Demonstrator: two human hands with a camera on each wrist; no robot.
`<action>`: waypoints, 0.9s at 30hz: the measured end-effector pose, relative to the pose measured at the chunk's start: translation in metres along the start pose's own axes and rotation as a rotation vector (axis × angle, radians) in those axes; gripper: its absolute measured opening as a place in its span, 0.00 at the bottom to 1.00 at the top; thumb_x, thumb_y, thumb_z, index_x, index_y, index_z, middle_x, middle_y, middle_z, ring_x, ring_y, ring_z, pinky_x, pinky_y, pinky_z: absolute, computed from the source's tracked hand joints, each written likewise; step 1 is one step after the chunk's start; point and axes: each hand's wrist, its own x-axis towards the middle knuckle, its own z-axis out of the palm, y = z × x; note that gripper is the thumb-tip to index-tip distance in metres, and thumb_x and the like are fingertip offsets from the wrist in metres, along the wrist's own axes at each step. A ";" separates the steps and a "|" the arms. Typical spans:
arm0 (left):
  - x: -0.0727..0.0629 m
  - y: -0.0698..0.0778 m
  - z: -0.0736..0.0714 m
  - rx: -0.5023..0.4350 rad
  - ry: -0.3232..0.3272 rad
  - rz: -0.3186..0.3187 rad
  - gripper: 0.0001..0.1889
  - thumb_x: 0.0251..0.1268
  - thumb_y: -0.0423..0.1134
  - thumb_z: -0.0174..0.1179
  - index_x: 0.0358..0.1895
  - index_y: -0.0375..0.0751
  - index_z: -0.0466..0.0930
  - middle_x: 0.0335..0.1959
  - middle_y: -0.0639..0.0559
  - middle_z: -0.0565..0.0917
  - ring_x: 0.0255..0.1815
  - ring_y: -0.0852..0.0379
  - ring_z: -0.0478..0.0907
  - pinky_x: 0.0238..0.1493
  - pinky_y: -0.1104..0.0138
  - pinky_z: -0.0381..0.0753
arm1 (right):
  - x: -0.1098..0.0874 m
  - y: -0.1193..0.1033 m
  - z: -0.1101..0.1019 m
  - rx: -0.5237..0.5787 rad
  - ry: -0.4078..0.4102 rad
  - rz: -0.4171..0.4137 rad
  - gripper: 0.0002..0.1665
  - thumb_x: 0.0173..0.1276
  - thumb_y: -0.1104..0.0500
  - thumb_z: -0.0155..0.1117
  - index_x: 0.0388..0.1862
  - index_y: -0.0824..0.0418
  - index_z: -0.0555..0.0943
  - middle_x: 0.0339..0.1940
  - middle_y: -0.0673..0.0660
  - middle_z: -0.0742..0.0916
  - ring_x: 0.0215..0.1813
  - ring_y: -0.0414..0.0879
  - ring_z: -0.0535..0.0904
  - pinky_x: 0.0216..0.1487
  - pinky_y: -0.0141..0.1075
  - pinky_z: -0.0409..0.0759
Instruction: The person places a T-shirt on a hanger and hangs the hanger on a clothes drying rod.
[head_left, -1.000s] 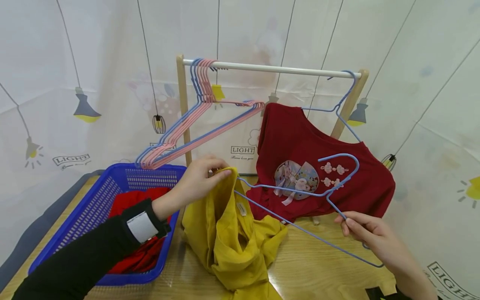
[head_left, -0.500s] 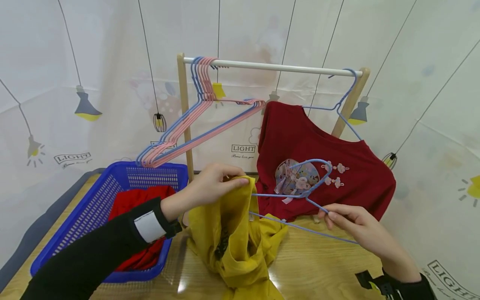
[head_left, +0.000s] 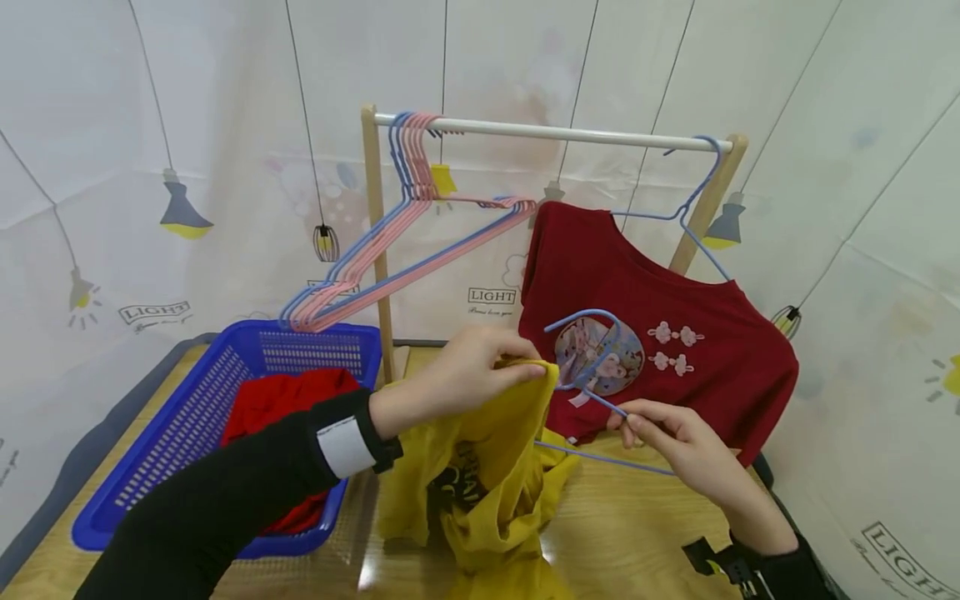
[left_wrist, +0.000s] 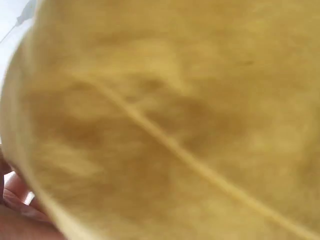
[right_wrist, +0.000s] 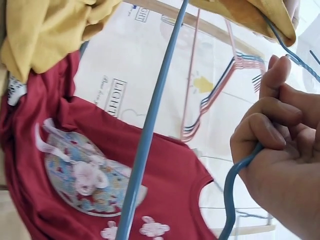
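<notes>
left hand, middle of the head frame, pinching the upper edge of a mustard-yellow cotton garment, fingers and thumb curled round the fold and lifting it off the pale wooden tabletop. fills the whole left wrist frame as blurred yellow cloth, so nothing more to read there.

right hand, just right of centre, gripping a thin light-blue wire hanger near its neck, fingers wrapped round the wire; same grip plain in the right wrist frame, hand closed on the wire. hook curving up and to the left of the grip, lower bar running left toward the yellow cloth and passing behind it. long axis of the hanger lying roughly left to right across the frame, its far end pointing into the held-up edge. garment opening to the left of the grip, close by but not clearly touching the hook; right hand nearer the hanger, left hand nearer the cloth.

behind, a dark red shirt with a floral patch hanging from a white rail on wooden posts, beside a bunch of pink and blue wire hangers. lower left, a blue plastic mesh basket holding red cloth.
</notes>
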 end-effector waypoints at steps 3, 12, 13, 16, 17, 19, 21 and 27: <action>-0.003 -0.005 0.003 0.085 -0.021 -0.043 0.08 0.73 0.42 0.61 0.40 0.46 0.89 0.36 0.55 0.89 0.35 0.62 0.78 0.39 0.70 0.76 | -0.002 0.009 0.003 0.056 0.004 0.021 0.15 0.81 0.68 0.45 0.54 0.69 0.79 0.38 0.43 0.84 0.43 0.39 0.80 0.51 0.24 0.78; -0.034 -0.035 0.012 0.220 0.018 -0.081 0.15 0.69 0.47 0.65 0.53 0.45 0.85 0.50 0.49 0.87 0.54 0.49 0.80 0.56 0.55 0.79 | -0.002 0.032 0.013 0.082 0.007 0.157 0.18 0.84 0.61 0.44 0.52 0.74 0.76 0.35 0.47 0.81 0.44 0.38 0.79 0.53 0.25 0.74; -0.040 -0.037 0.012 0.234 0.041 -0.085 0.18 0.68 0.47 0.66 0.57 0.44 0.83 0.52 0.47 0.86 0.57 0.47 0.79 0.57 0.53 0.78 | -0.002 0.033 0.014 0.089 0.003 0.162 0.18 0.84 0.61 0.44 0.51 0.75 0.76 0.35 0.47 0.81 0.44 0.38 0.79 0.53 0.25 0.74; -0.059 -0.041 0.010 0.281 0.123 -0.107 0.30 0.61 0.49 0.72 0.64 0.40 0.77 0.59 0.42 0.82 0.62 0.42 0.77 0.61 0.47 0.77 | 0.000 0.034 0.016 0.100 0.002 0.174 0.18 0.84 0.60 0.44 0.50 0.74 0.76 0.35 0.47 0.81 0.45 0.37 0.79 0.53 0.25 0.73; -0.066 -0.043 0.008 0.301 0.146 -0.121 0.34 0.59 0.50 0.73 0.66 0.39 0.76 0.61 0.41 0.81 0.64 0.42 0.76 0.62 0.45 0.76 | 0.000 0.034 0.016 0.098 0.003 0.176 0.18 0.84 0.59 0.44 0.50 0.73 0.76 0.35 0.46 0.81 0.45 0.36 0.79 0.53 0.25 0.73; -0.078 -0.045 0.005 0.342 0.185 -0.148 0.41 0.53 0.51 0.77 0.68 0.37 0.73 0.65 0.40 0.78 0.66 0.40 0.75 0.63 0.42 0.75 | 0.001 0.033 0.017 0.095 0.010 0.182 0.18 0.84 0.59 0.44 0.49 0.72 0.77 0.35 0.46 0.81 0.46 0.36 0.78 0.53 0.26 0.73; -0.091 -0.047 0.002 0.389 0.206 -0.179 0.46 0.48 0.51 0.80 0.70 0.36 0.71 0.69 0.39 0.75 0.69 0.38 0.73 0.64 0.39 0.74 | 0.002 0.032 0.017 0.089 0.015 0.186 0.17 0.84 0.59 0.44 0.48 0.71 0.77 0.34 0.48 0.81 0.46 0.37 0.78 0.52 0.26 0.74; -0.124 -0.049 -0.001 0.530 0.243 -0.277 0.48 0.42 0.55 0.82 0.66 0.32 0.73 0.68 0.33 0.75 0.66 0.35 0.75 0.61 0.41 0.77 | 0.003 0.031 0.016 0.071 0.039 0.201 0.16 0.84 0.59 0.45 0.48 0.70 0.78 0.33 0.49 0.81 0.46 0.36 0.79 0.51 0.27 0.74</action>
